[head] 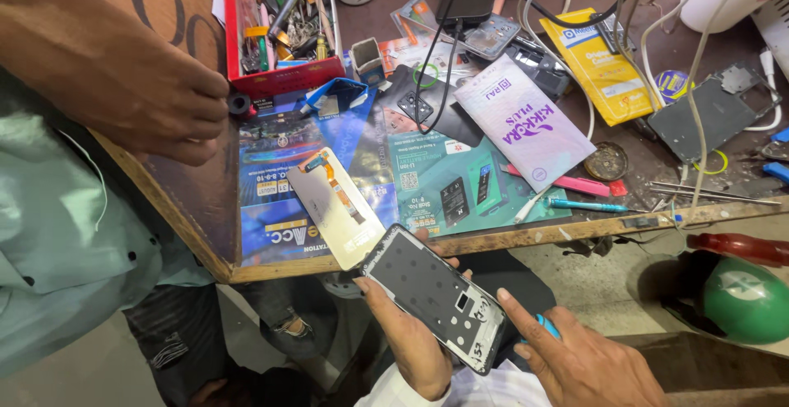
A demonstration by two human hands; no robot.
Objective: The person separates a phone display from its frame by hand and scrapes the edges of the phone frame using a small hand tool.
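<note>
Cluttered workbench (205, 210) edge; left hand (411, 337) holds phone frame (434, 296) just off it.

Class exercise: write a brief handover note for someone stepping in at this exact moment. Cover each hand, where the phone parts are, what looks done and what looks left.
Left hand: holds the stripped phone frame from below, over the lap, just off the table edge.
Right hand: grips a blue-handled tool; index finger points at the frame's lower end.
Display panel with orange flex cable lies face down on the table, overhanging its edge beside the frame.
Another person's hand rests at the table's left corner.
Done: frame and display are apart.
Left: nothing fitted into the frame yet; tweezers and blue screwdriver lie to the right.
</note>
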